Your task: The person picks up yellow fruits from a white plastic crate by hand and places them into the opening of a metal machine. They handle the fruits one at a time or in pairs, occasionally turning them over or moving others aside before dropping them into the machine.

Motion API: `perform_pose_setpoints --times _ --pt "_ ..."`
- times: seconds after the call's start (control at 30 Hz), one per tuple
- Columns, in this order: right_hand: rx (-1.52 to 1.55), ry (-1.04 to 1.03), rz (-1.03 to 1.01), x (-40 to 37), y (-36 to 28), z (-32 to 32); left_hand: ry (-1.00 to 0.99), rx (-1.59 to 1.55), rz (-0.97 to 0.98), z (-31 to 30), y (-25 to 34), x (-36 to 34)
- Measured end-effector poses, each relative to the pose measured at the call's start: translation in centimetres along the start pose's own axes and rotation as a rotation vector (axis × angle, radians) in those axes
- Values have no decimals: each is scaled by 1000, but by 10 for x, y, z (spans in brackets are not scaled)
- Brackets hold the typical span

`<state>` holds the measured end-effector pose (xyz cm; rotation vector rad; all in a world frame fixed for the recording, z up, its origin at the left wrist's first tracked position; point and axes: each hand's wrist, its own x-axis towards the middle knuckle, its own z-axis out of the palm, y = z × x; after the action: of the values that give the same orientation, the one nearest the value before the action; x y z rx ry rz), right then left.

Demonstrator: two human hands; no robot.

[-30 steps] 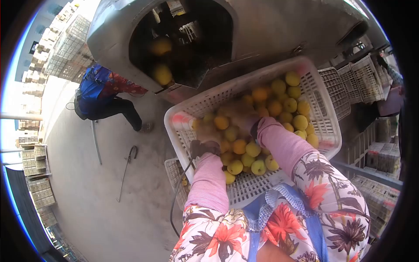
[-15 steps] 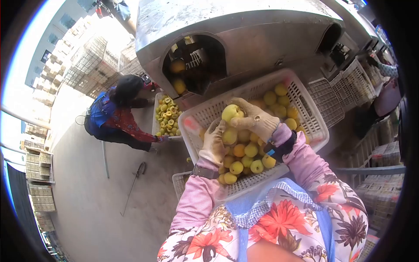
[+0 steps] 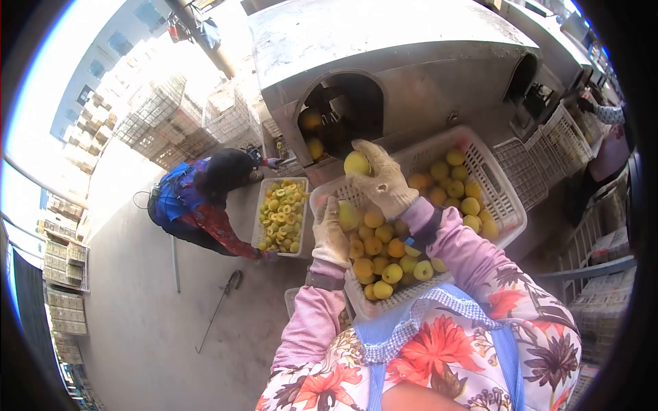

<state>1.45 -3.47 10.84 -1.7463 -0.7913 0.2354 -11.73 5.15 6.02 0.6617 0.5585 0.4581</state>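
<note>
The yellow fruit (image 3: 357,163) sits between the thumb and fingers of the gloved right hand (image 3: 385,183), raised above the far left part of the white crate (image 3: 499,179) and, in this view, just below the dark opening (image 3: 353,96) of the metal machine (image 3: 439,85). The left hand (image 3: 330,238), also gloved, appears to clasp a second fruit (image 3: 348,215) against its fingers, over the crate's near left side; how firmly, I cannot tell. The likeliest trouble is a slip: the right hand's grasp leaves much of the round fruit bare, and smooth skin against glove fabric could let it roll free. Falling inside the crate, it might bruise itself or the loose fruit (image 3: 380,250) heaped there; falling past the rim, it could land on the floor (image 3: 144,329) or near the other person (image 3: 205,188) beside the crate of cut fruit (image 3: 282,216). Squeezing too hard to prevent that could dent the flesh. The held fruit looks nearly round, so no clear long axis shows, and its stem end cannot be made out, leaving its pointing direction uncertain.
</note>
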Motion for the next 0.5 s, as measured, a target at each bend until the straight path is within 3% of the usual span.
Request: perform_pose_setpoints --times 0.03,0.1,0.2,0.37,0.43,0.47,0.5 --pt "-186 85 -118 24 -3 4 6 -194 -83 1 6 -1" --pt "-517 89 -248 69 2 15 -109 -149 44 -10 4 -1" --pt "-927 368 -629 98 31 38 -187 6 247 -16 4 6" --pt "-902 81 -230 139 29 41 -212 227 344 -23 -4 14" --pt "-850 -71 -136 143 -5 23 -294 43 265 -16 0 18" --pt "-841 -166 -97 137 -42 10 -239 -533 -34 -5 10 13" --pt "-609 -27 -110 109 -48 7 -211 -533 -58 3 17 6"
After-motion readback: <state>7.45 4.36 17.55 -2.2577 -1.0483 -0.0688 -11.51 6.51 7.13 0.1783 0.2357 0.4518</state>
